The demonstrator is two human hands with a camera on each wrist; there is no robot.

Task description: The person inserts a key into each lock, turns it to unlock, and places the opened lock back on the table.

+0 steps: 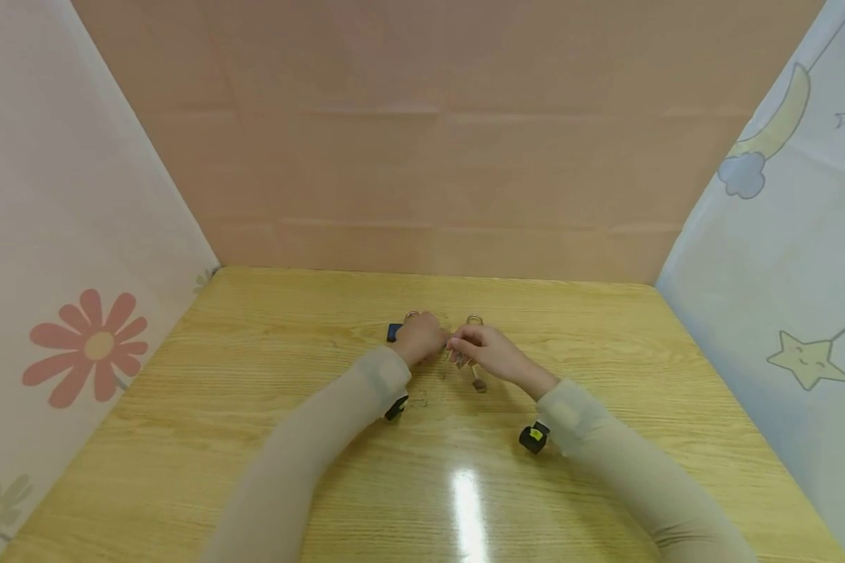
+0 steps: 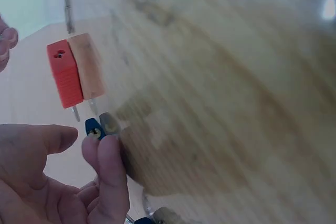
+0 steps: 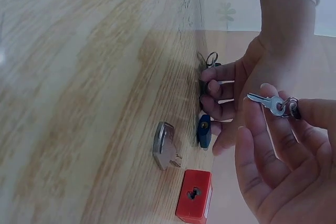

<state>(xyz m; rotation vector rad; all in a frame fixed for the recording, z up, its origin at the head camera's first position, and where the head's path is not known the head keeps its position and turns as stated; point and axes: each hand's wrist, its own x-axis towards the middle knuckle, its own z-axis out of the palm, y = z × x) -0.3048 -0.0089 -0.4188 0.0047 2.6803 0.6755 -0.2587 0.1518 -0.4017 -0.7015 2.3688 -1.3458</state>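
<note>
Where the right grip [image 3: 286,169] pinches, a key [image 3: 275,106] juts.

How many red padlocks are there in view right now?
1. The red padlock lies on the table, beyond the fingers of the left hand in the left wrist view; the paler shape alongside is its reflection. Another could be hidden.

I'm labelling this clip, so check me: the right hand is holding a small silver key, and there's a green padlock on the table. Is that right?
Not quite: the padlock on the table is red, not green, as the right wrist view shows. The right hand is holding a small silver key.
</note>
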